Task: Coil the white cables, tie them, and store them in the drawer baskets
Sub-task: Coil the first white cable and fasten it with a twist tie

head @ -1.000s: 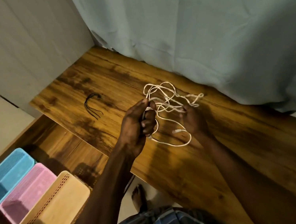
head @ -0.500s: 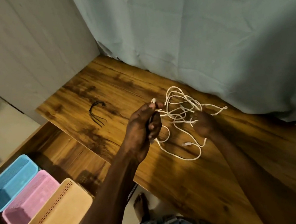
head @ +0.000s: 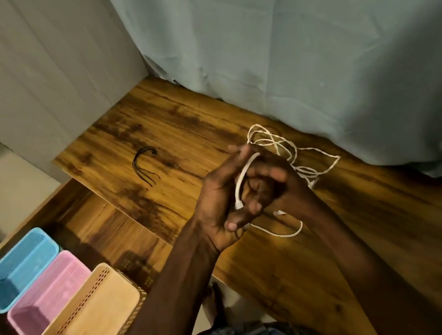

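Note:
A tangle of white cables (head: 289, 154) lies on the wooden desk (head: 381, 229) near the curtain. My left hand (head: 219, 204) is raised above the desk, palm up, with one white cable end looped across its fingers. Close against it on the right, my right hand (head: 285, 186) grips the same cable, and more loops trail out behind and below it. Black ties (head: 146, 164) lie loose on the desk to the left. In the open drawer (head: 97, 214) at lower left stand a blue basket (head: 14, 272), a pink basket (head: 47, 302) and a beige basket (head: 89, 330), none with anything visible inside.
A grey-green curtain (head: 311, 53) hangs along the desk's far edge. A pale wall (head: 27, 67) closes off the left side. A bare foot (head: 213, 297) shows on the floor below the desk's front edge.
Both hands have come together and lifted, with the left palm turned up and a cable end now curved over its fingers. The cable tangle has shifted slightly right.

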